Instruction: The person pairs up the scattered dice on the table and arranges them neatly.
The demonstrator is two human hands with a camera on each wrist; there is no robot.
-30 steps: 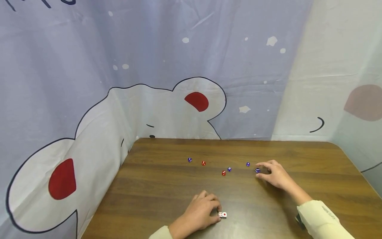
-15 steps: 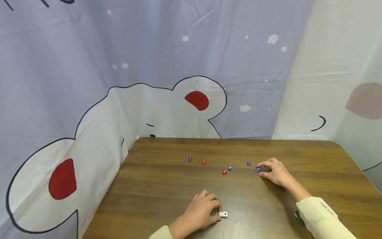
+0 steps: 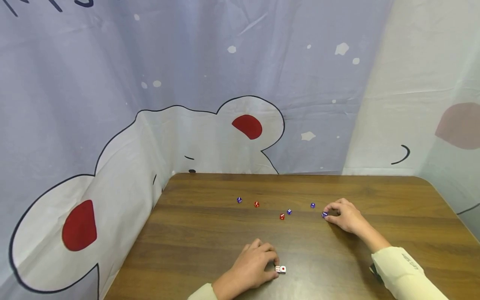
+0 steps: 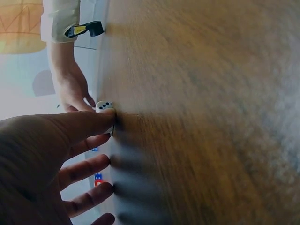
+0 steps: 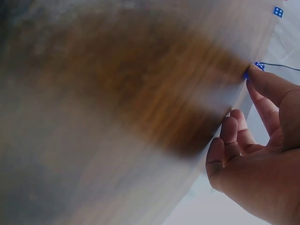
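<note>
Thumb and index finger of my left hand (image 3: 255, 264) pinch a pair of white dice near the table's front. The left die (image 3: 277, 269) shows red pips, and the one beside it (image 3: 283, 269) a single red pip. In the left wrist view a white die (image 4: 104, 105) with black pips is partly behind the thumb. Farther back, my right hand (image 3: 348, 217) pinches a blue die (image 3: 324, 215) on the table between thumb and index finger. Most of that die is hidden by the thumb in the right wrist view. Another blue die (image 3: 313, 205) lies just beyond it.
Left of the right hand, a blue die (image 3: 289, 211) lies beside a red die (image 3: 282, 216). Farther left are another red die (image 3: 256, 204) and another blue die (image 3: 239, 200). A printed curtain (image 3: 210, 141) hangs behind the brown wooden table (image 3: 202, 241).
My right thumb and index finger have come together on the blue die, which has turned a little. The left hand and the white dice have stayed in place.
</note>
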